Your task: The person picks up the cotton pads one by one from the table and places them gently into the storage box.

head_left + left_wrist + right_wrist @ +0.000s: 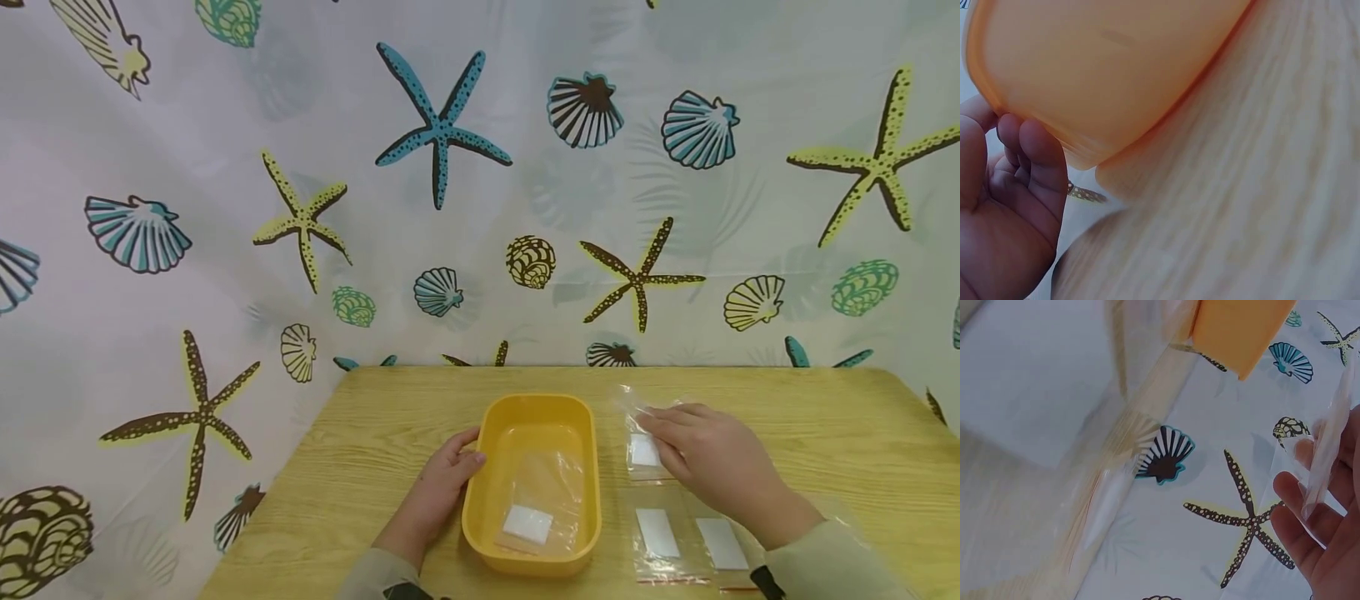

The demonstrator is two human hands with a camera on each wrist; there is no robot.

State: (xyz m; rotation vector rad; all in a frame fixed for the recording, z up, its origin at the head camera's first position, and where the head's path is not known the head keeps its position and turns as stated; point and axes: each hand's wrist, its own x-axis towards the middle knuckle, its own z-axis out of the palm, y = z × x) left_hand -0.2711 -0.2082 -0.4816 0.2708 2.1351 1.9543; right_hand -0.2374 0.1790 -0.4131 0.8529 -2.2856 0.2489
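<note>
My left hand (444, 479) holds the left side of a yellow plastic basin (592, 500), thumb at the rim and fingers on the outer wall. In the left wrist view the fingertips (1041, 140) rest at the basin's edge. Inside the basin lies a clear bag with a white rectangular piece (528, 524). To the right of the basin, my right hand (716, 458) pinches a clear plastic bag (633, 408) by its upper part. A white piece (643, 450) shows beside the fingers. In the right wrist view, clear film (1329, 450) runs between the fingers.
Two more clear bags with white pieces (657, 533) (722, 543) and red strips lie on the wooden table (390, 425), nearer the right sleeve. A curtain (517, 192) printed with starfish and shells hangs behind the table.
</note>
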